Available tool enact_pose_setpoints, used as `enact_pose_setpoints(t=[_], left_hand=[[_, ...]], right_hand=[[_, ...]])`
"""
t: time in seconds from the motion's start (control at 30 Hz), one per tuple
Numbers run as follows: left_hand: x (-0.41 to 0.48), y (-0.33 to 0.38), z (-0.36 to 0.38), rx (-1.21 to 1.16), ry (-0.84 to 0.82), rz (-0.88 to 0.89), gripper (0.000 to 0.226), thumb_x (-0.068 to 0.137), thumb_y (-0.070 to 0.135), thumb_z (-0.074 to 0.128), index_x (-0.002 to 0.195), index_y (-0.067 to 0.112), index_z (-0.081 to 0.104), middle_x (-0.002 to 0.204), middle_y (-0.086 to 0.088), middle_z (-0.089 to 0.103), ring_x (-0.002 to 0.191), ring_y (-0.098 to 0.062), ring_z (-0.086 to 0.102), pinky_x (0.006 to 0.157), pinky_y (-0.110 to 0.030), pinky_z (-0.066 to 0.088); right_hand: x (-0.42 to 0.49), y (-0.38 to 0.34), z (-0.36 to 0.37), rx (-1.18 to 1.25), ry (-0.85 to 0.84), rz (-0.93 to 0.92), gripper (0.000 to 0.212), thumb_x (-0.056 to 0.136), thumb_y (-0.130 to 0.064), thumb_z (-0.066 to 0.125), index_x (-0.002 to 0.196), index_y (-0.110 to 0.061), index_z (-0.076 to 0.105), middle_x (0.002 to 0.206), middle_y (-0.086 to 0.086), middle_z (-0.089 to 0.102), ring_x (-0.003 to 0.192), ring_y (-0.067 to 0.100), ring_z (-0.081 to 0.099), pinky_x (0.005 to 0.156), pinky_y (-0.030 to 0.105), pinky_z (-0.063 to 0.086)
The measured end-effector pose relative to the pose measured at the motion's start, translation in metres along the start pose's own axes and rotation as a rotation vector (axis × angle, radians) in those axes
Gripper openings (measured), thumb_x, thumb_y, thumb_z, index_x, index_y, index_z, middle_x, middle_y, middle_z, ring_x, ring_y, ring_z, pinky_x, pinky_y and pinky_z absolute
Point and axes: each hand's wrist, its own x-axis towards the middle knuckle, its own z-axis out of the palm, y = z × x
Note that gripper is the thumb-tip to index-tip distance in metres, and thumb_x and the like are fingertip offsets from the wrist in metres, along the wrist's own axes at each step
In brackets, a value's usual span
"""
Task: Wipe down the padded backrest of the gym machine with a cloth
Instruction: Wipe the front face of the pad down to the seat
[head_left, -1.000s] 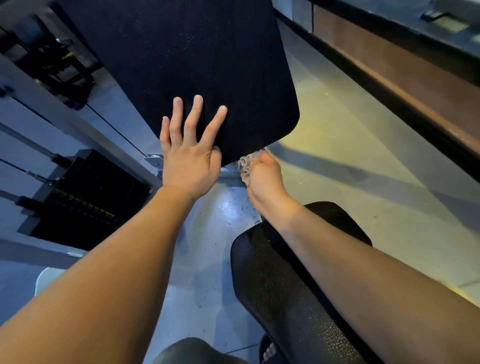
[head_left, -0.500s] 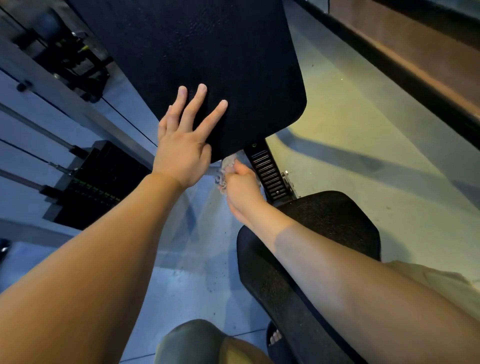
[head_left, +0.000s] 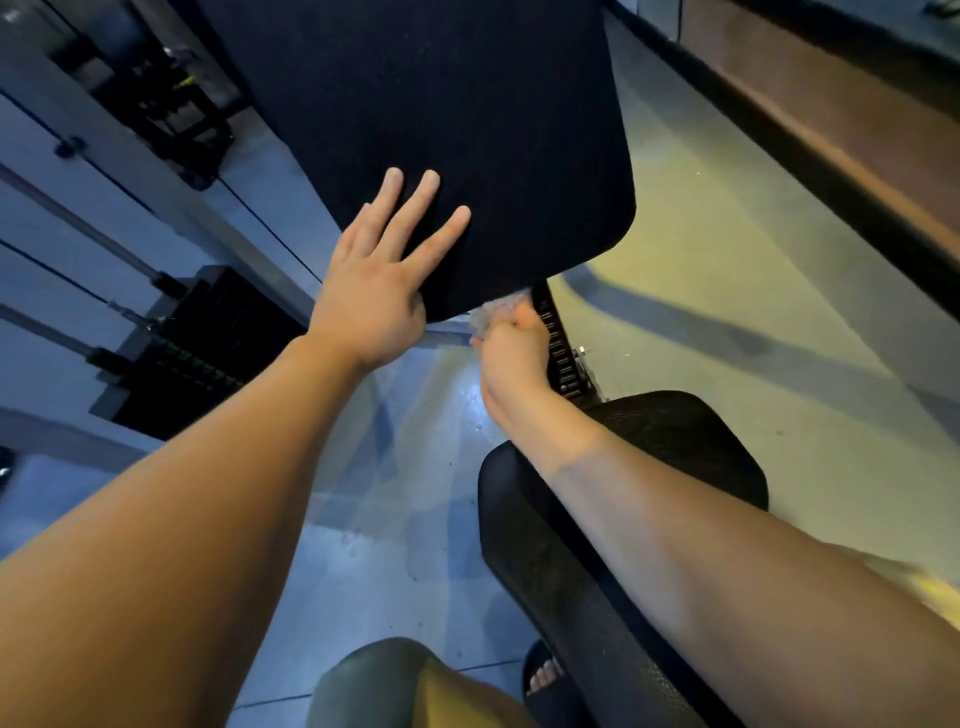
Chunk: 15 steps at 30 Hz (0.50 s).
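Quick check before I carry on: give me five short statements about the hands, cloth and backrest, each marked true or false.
1. The left hand lies flat on the backrest, fingers spread. True.
2. The right hand grips the cloth. True.
3. The cloth is at the backrest's top edge. False: it is at the lower edge.
4. The left hand holds the cloth. False: it holds nothing.
5. The right forearm passes over the seat pad. True.

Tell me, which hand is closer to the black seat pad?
The right hand. Clutching the cloth, it sits just above the seat pad, while the left hand lies flat on the backrest, farther away.
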Motion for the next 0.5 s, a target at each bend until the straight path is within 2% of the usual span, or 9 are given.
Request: enact_pose_setpoints(t=[0.03,0.07,0.1,0.13,0.2,0.27,0.4,0.5], left_hand=[[0.000,0.001,0.000,0.002,-0.002,-0.001,0.089,0.078,-0.002,0.047,0.159,0.029,0.027,0.168,-0.004,0.010,0.155,-0.033,-0.002,0.124,-0.043,0.002],[0.000,0.003,0.001,0.000,-0.006,-0.004,0.088,0.078,-0.001,0.046,0.159,0.029,0.026,0.168,-0.005,0.009,0.155,-0.034,-0.003,0.124,-0.045,0.003],[0.000,0.005,0.001,-0.003,-0.013,-0.008,0.087,0.079,-0.001,0.046,0.159,0.029,0.026,0.168,-0.005,0.009,0.155,-0.034,-0.003,0.124,-0.046,0.003],[0.000,0.005,0.000,-0.006,-0.020,-0.010,0.087,0.080,0.000,0.046,0.159,0.029,0.025,0.169,-0.005,0.008,0.155,-0.034,-0.004,0.124,-0.045,0.002],[-0.001,0.001,-0.003,-0.008,-0.024,0.002,0.089,0.079,-0.003,0.048,0.159,0.029,0.025,0.169,-0.004,0.007,0.155,-0.032,-0.004,0.123,-0.041,0.000],[-0.001,-0.002,-0.003,-0.007,-0.002,0.024,0.091,0.077,-0.007,0.049,0.158,0.029,0.028,0.168,-0.004,0.010,0.155,-0.032,-0.002,0.122,-0.040,0.002],[-0.002,0.003,0.001,-0.027,0.016,0.000,0.089,0.078,-0.007,0.047,0.158,0.028,0.029,0.168,-0.005,0.011,0.155,-0.033,-0.002,0.123,-0.042,0.001],[-0.002,-0.002,-0.004,-0.024,-0.012,0.026,0.087,0.079,-0.005,0.046,0.158,0.028,0.029,0.168,-0.004,0.011,0.155,-0.033,-0.001,0.123,-0.042,0.004]], right_hand=[[-0.006,0.007,0.006,0.003,-0.064,0.038,0.032,0.098,0.004,0.039,0.112,-0.015,0.061,0.097,0.004,0.060,0.084,0.016,0.056,0.067,0.022,0.043],[-0.014,0.010,0.010,0.005,-0.125,0.092,0.034,0.099,0.003,0.040,0.120,-0.016,0.059,0.099,0.005,0.060,0.086,0.017,0.055,0.067,0.021,0.043],[-0.021,0.010,0.011,0.027,-0.161,0.145,0.039,0.102,0.002,0.039,0.132,-0.014,0.057,0.101,0.005,0.060,0.086,0.016,0.055,0.066,0.020,0.043],[-0.023,0.008,0.008,0.076,-0.177,0.178,0.040,0.103,0.004,0.036,0.133,-0.009,0.057,0.097,0.006,0.061,0.081,0.014,0.055,0.064,0.019,0.043],[-0.018,-0.004,-0.005,0.204,-0.173,0.184,0.039,0.100,0.011,0.029,0.109,-0.004,0.063,0.081,0.007,0.058,0.066,0.012,0.051,0.056,0.017,0.038],[-0.010,-0.020,-0.016,0.326,-0.152,0.178,0.039,0.101,0.010,0.027,0.090,-0.008,0.059,0.076,0.006,0.056,0.063,0.012,0.050,0.057,0.018,0.036],[-0.011,-0.031,-0.003,0.556,-0.122,0.398,0.038,0.100,0.011,0.024,0.087,-0.010,0.051,0.081,0.006,0.049,0.068,0.014,0.046,0.063,0.021,0.034],[-0.005,-0.033,0.007,0.641,-0.072,0.468,0.042,0.096,0.013,0.021,0.088,-0.011,0.054,0.083,0.006,0.049,0.070,0.014,0.043,0.065,0.020,0.034]])
